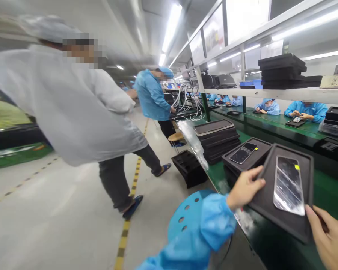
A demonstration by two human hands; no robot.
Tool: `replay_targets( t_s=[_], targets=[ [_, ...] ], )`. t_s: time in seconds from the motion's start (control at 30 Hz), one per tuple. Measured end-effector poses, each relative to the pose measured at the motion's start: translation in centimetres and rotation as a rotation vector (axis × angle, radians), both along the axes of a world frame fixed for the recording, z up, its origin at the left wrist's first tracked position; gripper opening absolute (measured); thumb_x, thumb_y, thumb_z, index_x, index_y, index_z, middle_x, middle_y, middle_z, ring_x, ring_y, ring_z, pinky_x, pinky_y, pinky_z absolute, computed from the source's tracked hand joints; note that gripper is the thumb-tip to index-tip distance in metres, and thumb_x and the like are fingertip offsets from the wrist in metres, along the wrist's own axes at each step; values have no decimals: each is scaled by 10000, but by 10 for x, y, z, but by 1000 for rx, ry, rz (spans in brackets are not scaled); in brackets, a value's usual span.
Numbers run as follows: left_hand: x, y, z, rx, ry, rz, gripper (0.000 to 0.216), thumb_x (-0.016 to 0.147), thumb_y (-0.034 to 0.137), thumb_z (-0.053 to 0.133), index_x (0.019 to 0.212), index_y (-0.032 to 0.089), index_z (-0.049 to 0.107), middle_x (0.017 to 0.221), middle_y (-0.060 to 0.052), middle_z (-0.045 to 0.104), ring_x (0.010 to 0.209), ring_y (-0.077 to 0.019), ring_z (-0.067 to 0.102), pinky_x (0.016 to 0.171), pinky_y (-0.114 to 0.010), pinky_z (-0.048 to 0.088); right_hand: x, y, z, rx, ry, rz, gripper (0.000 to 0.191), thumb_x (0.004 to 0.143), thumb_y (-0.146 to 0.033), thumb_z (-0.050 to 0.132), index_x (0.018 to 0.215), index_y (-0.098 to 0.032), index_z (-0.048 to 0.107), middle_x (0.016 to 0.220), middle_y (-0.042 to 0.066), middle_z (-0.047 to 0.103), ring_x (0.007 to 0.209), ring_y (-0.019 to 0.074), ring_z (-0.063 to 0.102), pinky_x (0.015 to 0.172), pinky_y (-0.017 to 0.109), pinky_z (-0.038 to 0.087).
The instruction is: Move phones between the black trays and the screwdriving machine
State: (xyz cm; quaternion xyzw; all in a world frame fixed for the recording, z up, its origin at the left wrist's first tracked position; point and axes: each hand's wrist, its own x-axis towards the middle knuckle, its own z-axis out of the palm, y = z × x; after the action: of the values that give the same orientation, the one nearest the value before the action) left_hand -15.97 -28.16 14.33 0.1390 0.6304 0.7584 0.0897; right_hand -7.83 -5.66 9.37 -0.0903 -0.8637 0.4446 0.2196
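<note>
Between my two hands a black foam tray (pixel 266 202) is held tilted over the bench. A smartphone (pixel 288 183) with a shiny screen and a small yellow sticker lies in it. My left hand (pixel 245 187), in a blue sleeve, grips the tray's left edge with the thumb on top. At the right edge my right hand (pixel 328 232) holds the tray, its thumb by the phone's lower corner. Just behind, a second phone (pixel 243 153) with a yellow sticker rests in the top tray of a short stack (pixel 228 159).
A taller stack of black trays (pixel 218 140) stands farther back on the green bench (pixel 331 176). A blue stool (pixel 183 213) and a black crate (pixel 188 168) stand on the floor. A person in a white coat (pixel 81 101) walks at left; others in blue work along the bench.
</note>
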Motion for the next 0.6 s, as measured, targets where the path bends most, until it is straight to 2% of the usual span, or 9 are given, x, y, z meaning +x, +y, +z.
replay_targets(
  t_s=[0.07, 0.1, 0.2, 0.3, 0.33, 0.4, 0.43, 0.5, 0.6],
  targets=[
    [-33, -39, 32, -44, 19, 51, 497, 660, 246, 747, 1143, 157, 672, 969, -71, 726, 801, -204, 670, 742, -278, 520, -25, -30, 22, -88, 66, 155, 569, 732, -687, 545, 951, -192, 722, 790, 84, 713, 641, 234, 656, 599, 315, 509],
    [-51, -57, 44, -102, 11, 82, 492, 650, 242, 747, 1129, 156, 679, 951, -76, 730, 777, -208, 672, 724, -290, 522, -35, -45, 26, -130, 75, 219, 604, 753, -681, 535, 1023, -166, 699, 811, 86, 711, 645, 223, 654, 617, 312, 513],
    [-105, -103, 57, -316, -10, 208, 427, 629, 228, 732, 1049, 157, 714, 906, -97, 738, 756, -272, 679, 722, -391, 534, -60, -82, 14, -235, -13, 355, 684, 782, -658, 545, 1169, -99, 616, 947, 122, 704, 738, 225, 674, 661, 312, 531],
    [-142, -131, 44, -425, 48, 368, 293, 548, 188, 790, 834, 137, 750, 935, -130, 735, 982, -372, 638, 917, -476, 467, -78, -109, -18, -314, -128, 395, 795, 783, -647, 561, 1326, -71, 484, 1280, 204, 565, 1076, 295, 618, 818, 375, 538],
    [-148, -136, 35, -447, 81, 424, 296, 521, 194, 817, 803, 137, 749, 987, -138, 727, 1077, -386, 596, 991, -470, 417, -82, -118, -27, -338, -160, 408, 845, 784, -646, 562, 1382, -68, 412, 1376, 220, 465, 1200, 317, 533, 898, 417, 510],
    [-151, -143, 15, -476, 137, 511, 404, 523, 288, 845, 883, 135, 744, 1129, -149, 686, 1183, -375, 532, 1066, -444, 349, -90, -137, -35, -373, -205, 429, 922, 802, -641, 539, 1452, -49, 262, 1489, 230, 244, 1367, 326, 297, 1056, 501, 368],
    [-149, -146, 4, -481, 157, 536, 482, 558, 372, 829, 964, 131, 730, 1190, -152, 658, 1197, -362, 527, 1074, -440, 344, -93, -148, -32, -380, -228, 437, 947, 813, -629, 528, 1464, -27, 197, 1513, 228, 141, 1403, 313, 177, 1109, 517, 274],
    [-146, -149, -15, -485, 193, 566, 606, 642, 544, 734, 1071, 118, 693, 1230, -158, 634, 1185, -340, 545, 1067, -449, 358, -100, -170, -15, -372, -296, 469, 1011, 812, -590, 552, 1463, 23, 82, 1523, 222, -17, 1419, 277, 17, 1159, 479, 136],
    [-152, -153, -30, -490, 260, 586, 717, 673, 701, 596, 1047, 97, 695, 1164, -156, 671, 1160, -333, 565, 1054, -460, 377, -113, -195, 23, -320, -460, 597, 1221, 694, -526, 704, 1429, 79, -59, 1512, 241, -108, 1410, 268, -93, 1175, 399, 79]
  ],
)
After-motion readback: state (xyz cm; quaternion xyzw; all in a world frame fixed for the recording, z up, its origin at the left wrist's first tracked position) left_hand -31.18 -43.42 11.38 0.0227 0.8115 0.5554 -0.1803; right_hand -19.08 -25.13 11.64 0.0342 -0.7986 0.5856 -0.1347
